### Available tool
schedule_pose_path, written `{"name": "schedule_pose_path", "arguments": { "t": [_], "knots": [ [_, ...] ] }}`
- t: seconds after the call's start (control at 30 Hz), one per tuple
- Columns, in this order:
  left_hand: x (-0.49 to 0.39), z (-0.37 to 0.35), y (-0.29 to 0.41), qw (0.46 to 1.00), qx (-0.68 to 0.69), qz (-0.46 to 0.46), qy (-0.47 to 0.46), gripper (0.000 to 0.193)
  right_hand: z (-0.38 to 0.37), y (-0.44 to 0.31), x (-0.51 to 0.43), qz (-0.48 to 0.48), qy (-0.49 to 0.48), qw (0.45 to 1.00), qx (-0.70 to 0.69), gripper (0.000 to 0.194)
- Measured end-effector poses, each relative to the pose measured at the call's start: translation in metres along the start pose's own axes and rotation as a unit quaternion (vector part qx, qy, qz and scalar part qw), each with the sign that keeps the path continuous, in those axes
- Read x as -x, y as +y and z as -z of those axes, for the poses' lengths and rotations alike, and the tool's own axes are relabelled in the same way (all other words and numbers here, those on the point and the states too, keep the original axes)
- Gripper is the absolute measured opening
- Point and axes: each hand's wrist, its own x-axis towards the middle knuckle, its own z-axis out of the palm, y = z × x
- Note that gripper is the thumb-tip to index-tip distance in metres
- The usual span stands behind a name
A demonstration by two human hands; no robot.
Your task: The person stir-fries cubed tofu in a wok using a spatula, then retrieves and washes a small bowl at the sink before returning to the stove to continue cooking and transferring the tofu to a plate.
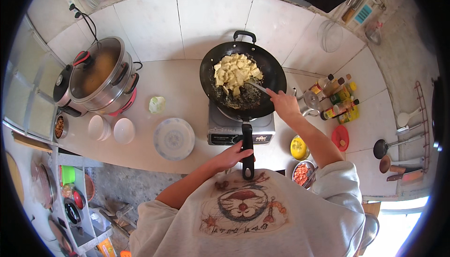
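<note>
A black wok (270, 67) stands on a single-burner stove (216, 130), its long handle pointing towards me. Pale yellow chunks of food (235, 70) are heaped in its upper left part, with browned bits stuck to the bottom below them. My right hand (286, 106) is closed on the handle of a metal spatula (258, 87), whose blade touches the lower right edge of the heap. At the near side, my left hand (233, 157) is wrapped around the wok's black handle (247, 134).
Left are an empty patterned plate (174, 139), white bowls (124, 130) and a lidded steamer (102, 77). To the right stand a bowl of yellow liquid (299, 148), a bowl of chopped red food (301, 173), a red dish (340, 132) and several condiment bottles (330, 92).
</note>
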Motion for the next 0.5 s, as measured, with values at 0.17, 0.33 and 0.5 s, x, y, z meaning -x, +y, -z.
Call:
{"name": "schedule_pose_path", "arguments": {
  "t": [0.17, 0.33, 0.5],
  "knots": [
    [0.001, -0.002, -0.008, 0.999, 0.027, 0.002, 0.018, 0.029, -0.006, 0.003, 0.003, 0.002, 0.011, 0.999, -0.05, 0.042],
    [0.0, -0.003, -0.01, 1.0, 0.019, -0.018, 0.009, 0.029, -0.007, 0.025, 0.037, -0.018, 0.045, 0.997, -0.059, 0.044],
    [0.002, -0.001, -0.011, 1.0, 0.012, -0.02, 0.009, 0.03, 0.03, 0.045, 0.059, -0.022, 0.072, 0.995, 0.073, 0.049]
  ]
}}
